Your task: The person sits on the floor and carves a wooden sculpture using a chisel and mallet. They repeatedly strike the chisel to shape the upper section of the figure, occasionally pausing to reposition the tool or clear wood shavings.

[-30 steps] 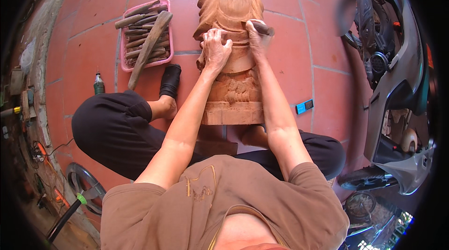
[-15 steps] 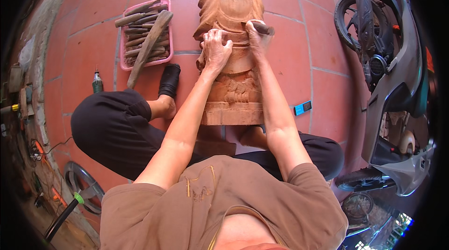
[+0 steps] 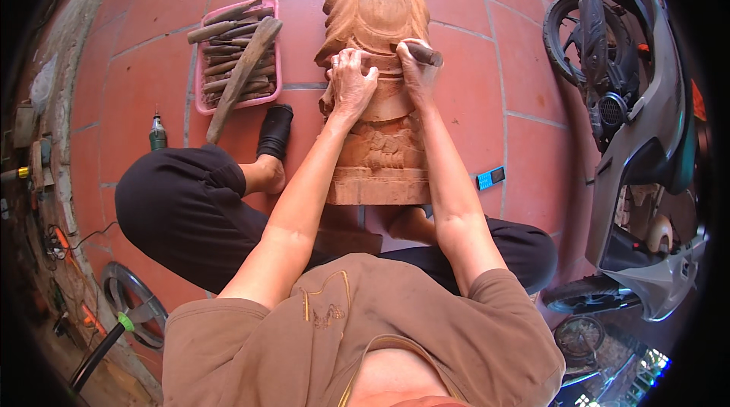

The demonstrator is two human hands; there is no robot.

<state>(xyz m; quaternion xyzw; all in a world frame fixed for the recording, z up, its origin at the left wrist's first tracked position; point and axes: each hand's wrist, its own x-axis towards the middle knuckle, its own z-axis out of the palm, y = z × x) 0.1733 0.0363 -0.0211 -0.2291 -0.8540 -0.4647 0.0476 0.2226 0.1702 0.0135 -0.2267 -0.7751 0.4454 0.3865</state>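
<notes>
A brown wooden carving (image 3: 382, 15) of a robed figure lies lengthwise in front of me, its flat base (image 3: 378, 188) nearest my body. My left hand (image 3: 353, 86) presses on its left side with bent fingers gripping the wood and the thumb set apart. On the opposite side, my right hand (image 3: 417, 76) is closed around a carving chisel. Its dark handle (image 3: 426, 54) sticks out to the right past the fingers, while the blade is hidden at the wood between my hands.
Left of the carving, a pink basket (image 3: 201, 99) holds several wooden-handled tools (image 3: 228, 65), with a long wooden stick (image 3: 245, 80) across them. A green bottle-shaped object (image 3: 157, 135) stands nearby. A blue phone (image 3: 490, 178) lies on the tiles right of my forearm; a motorbike (image 3: 646, 148) stands farther right.
My right hand has shifted slightly down and turned, so the chisel handle points a little more downward. My left hand has barely moved on the carving.
</notes>
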